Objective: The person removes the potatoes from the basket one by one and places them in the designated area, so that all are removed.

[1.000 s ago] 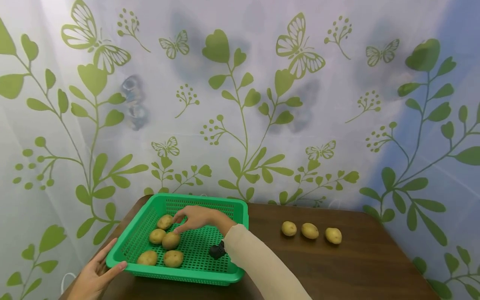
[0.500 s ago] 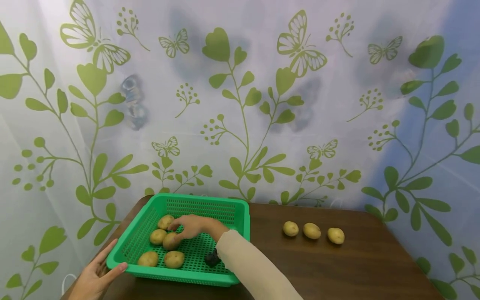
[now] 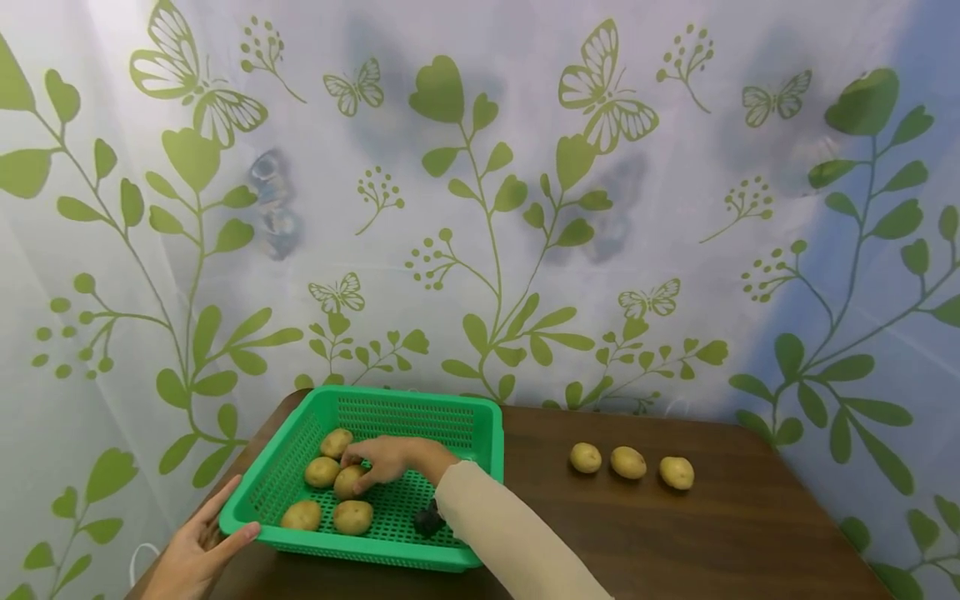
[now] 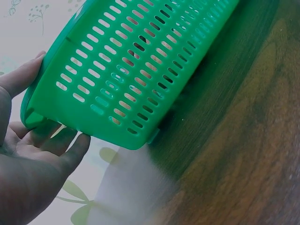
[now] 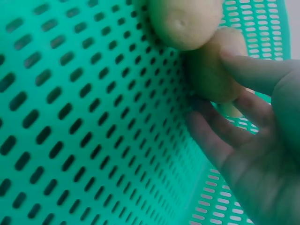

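A green slotted plastic basket [image 3: 375,553] stands on the table. My left hand [image 3: 193,546] grips its front left corner; in the left wrist view, the thumb lies over the rim and the fingers are beneath. Inside the basket, my right hand [image 3: 386,460] holds a potato [image 3: 348,483], with thumb and fingers around it in the right wrist view. That potato [image 5: 213,70] touches or nearly touches the basket floor. Close about it lie more potatoes: one behind [image 3: 337,441], one to the left [image 3: 321,472], and two nearer the front, a left potato [image 3: 302,516] and a right potato [image 3: 352,517].
To the right of the basket, three potatoes lie in a row on the brown wooden table: a left one [image 3: 585,457], a middle one [image 3: 627,462] and a right one [image 3: 677,472]. A curtain [image 3: 510,250] printed with leaves and butterflies hangs behind the table.
My right hand has lowered slightly and closed its thumb and fingers around the potato. The left hand keeps its grip on the basket. The view has shifted slightly.
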Tool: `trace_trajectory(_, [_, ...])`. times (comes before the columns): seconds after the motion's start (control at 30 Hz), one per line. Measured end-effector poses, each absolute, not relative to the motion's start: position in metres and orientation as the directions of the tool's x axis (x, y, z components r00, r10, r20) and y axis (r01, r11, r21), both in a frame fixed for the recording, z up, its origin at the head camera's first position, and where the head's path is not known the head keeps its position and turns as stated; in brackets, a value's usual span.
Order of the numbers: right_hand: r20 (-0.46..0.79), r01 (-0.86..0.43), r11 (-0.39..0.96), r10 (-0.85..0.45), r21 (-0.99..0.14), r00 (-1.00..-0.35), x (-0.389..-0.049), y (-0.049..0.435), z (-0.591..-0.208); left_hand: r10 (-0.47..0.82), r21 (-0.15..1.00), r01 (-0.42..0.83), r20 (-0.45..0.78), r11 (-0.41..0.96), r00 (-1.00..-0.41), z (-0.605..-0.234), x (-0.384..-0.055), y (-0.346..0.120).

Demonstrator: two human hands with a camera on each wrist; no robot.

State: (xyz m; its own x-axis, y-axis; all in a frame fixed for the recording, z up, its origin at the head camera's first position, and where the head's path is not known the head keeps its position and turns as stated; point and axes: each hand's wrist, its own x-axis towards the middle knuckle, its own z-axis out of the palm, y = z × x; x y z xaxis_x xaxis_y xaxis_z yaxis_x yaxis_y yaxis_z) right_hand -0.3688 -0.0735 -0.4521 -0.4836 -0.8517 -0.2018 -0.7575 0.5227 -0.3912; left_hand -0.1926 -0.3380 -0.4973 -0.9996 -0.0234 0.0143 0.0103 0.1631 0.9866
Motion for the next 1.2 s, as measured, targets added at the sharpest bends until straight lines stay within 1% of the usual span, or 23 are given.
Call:
trace_trajectory(0.13, [-0.2,-0.752,0.509,-0.859,-0.418,-0.471,-0.373,-0.071,-0.451,-0.025,0.989,0.012,0.016,0.148,-1.0,-0.498,-0.193,-0.338])
trace_trajectory(0.23, [-0.174,-0.712,0.493,-0.862,-0.5,-0.476,-0.375,-0.068,-0.447,-0.028,0.987,0.002,0.006,0.16,-1.0,-0.499,-0.192,-0.339])
trace_trajectory(0.3, [-0.158,-0.656,0.472,-0.863,-0.589,-0.48,-0.375,-0.066,-0.445,-0.028,0.985,-0.005,0.0,0.173,-1.0,-0.498,-0.192,-0.339])
trace_trajectory(0.4, [-0.149,-0.526,0.425,-0.861,-0.737,-0.487,-0.377,-0.062,-0.44,-0.024,0.985,-0.004,0.0,0.173,-1.0,-0.498,-0.192,-0.339])
trace_trajectory(0.47, [-0.143,-0.442,0.389,-0.858,-0.808,-0.494,-0.378,-0.059,-0.438,-0.021,0.985,0.002,0.006,0.173,-1.0,-0.497,-0.192,-0.339])
trace_trajectory(0.53, [-0.132,-0.384,0.348,-0.862,-0.855,-0.489,-0.379,-0.056,-0.435,-0.023,0.986,0.009,0.013,0.169,-1.0,-0.497,-0.192,-0.338])
trace_trajectory(0.73, [-0.12,-0.234,0.245,-0.887,-0.941,-0.446,-0.38,-0.048,-0.429,-0.021,0.99,0.015,0.018,0.143,-1.0,-0.499,-0.19,-0.334])
trace_trajectory(0.83, [-0.111,-0.167,0.198,-0.899,-0.966,-0.424,-0.381,-0.044,-0.428,-0.015,0.987,0.046,0.048,0.154,-0.999,-0.498,-0.189,-0.334])
trace_trajectory(1.03, [-0.054,-0.092,0.096,-0.923,-0.991,-0.381,-0.384,-0.042,-0.425,-0.017,0.983,0.089,0.093,0.163,-0.996,-0.497,-0.189,-0.333])
trace_trajectory(1.2, [-0.027,-0.056,0.052,-0.927,-0.997,-0.374,-0.383,-0.041,-0.421,-0.03,0.981,0.126,0.132,0.149,-0.991,-0.498,-0.19,-0.333])
